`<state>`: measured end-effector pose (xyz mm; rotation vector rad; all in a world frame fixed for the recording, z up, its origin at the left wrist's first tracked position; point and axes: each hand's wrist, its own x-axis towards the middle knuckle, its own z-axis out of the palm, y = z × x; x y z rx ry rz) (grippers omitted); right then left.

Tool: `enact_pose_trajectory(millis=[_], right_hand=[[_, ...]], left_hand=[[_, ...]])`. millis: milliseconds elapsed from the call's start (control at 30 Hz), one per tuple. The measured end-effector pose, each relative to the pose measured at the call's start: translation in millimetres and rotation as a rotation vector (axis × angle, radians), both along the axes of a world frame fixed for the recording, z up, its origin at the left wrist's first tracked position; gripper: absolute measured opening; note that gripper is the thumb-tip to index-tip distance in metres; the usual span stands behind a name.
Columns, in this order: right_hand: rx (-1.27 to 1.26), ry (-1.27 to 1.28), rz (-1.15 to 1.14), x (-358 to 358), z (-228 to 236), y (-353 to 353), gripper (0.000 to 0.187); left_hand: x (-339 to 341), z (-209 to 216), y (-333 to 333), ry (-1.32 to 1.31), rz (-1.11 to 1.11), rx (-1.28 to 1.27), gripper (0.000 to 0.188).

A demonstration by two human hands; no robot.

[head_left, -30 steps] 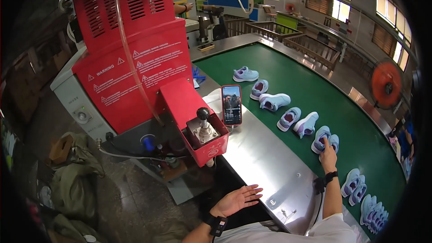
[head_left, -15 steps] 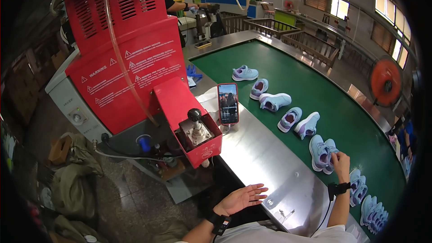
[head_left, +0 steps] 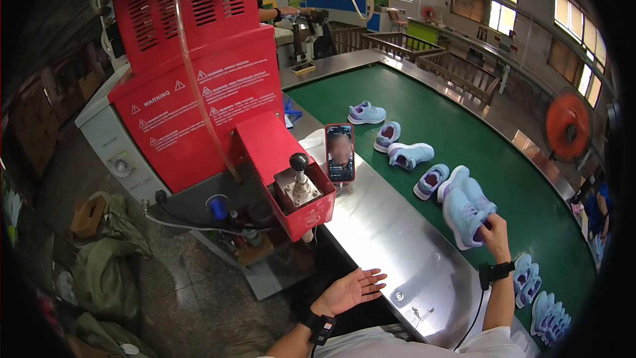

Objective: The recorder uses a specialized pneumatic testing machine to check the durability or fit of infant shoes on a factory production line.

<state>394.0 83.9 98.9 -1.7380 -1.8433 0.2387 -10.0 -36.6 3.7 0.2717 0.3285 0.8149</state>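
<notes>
My right hand (head_left: 497, 235) grips a pair of pale blue sneakers (head_left: 460, 222) by the heel openings, fingers hooked inside. The pair is tilted with its toes away from me, over the green conveyor belt (head_left: 424, 109), and partly covers another sneaker (head_left: 452, 179) just beyond. Whether its soles touch the belt, I cannot tell. My left hand (head_left: 351, 292) is open and palm up near the steel edge (head_left: 374, 225), holding nothing. More sneakers (head_left: 411, 155) of the same kind, with lilac parts, lie along the belt farther off, and several (head_left: 550, 315) stand at the near right.
A red machine (head_left: 199, 93) with a black-knobbed lever box (head_left: 301, 192) stands at left. A phone (head_left: 340, 154) is propped on the steel ledge. An orange fan (head_left: 568, 126) is at right. Another person's arm (head_left: 278, 12) shows at the back. Green sacks (head_left: 122, 252) lie on the floor.
My right hand has taken hold of the pair of sneakers and moved it slightly left and away from me, tilting it. My left hand stays open in nearly the same place. The view has shifted slightly.
</notes>
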Motion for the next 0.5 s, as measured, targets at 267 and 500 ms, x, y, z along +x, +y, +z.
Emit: enact_pose_trajectory(millis=[267,500], right_hand=[[0.16,-0.438,1.32,-207.7,79.5,-21.9,0.022],[0.064,-0.032,1.129,-258.8,49.7,-13.8,0.032]], left_hand=[[-1.2,-27.5,8.8,-0.525,-0.038,0.051,0.09],[-53.1,-59.0,-22.6,-0.386,0.505,0.108,0.06]])
